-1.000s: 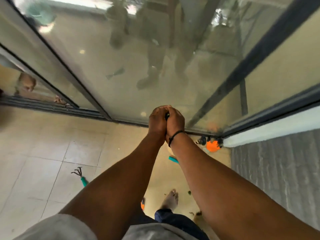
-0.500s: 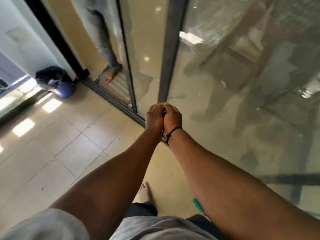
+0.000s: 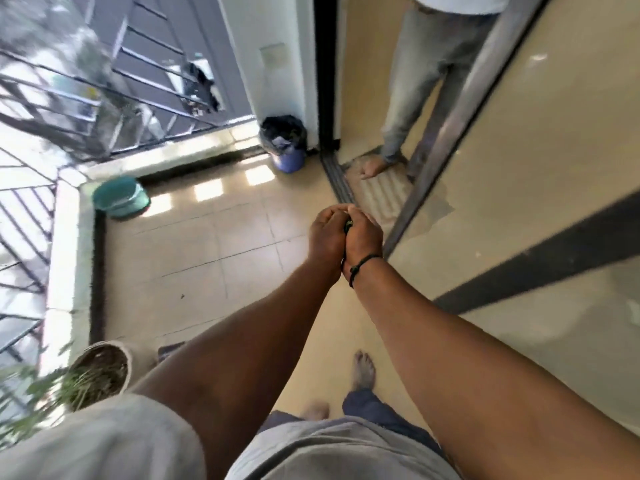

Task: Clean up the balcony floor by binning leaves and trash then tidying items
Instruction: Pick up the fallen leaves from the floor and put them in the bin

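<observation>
Dark scraps, barely visible and too hidden to name, sit cupped between the left hand [image 3: 325, 237] and right hand [image 3: 363, 239], both curled tight together above the balcony floor [image 3: 207, 251]. The black-lined bin [image 3: 284, 142] stands at the floor's far edge, in the corner by the door track [image 3: 334, 178]. To finish well, I'd keep the hands sealed until directly over the bin's mouth, then part them low so nothing scatters.

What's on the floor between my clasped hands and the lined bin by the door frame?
In the head view, only bare tile floor with bright sun patches lies between the hands and the bin; the door track runs alongside to the right.
</observation>
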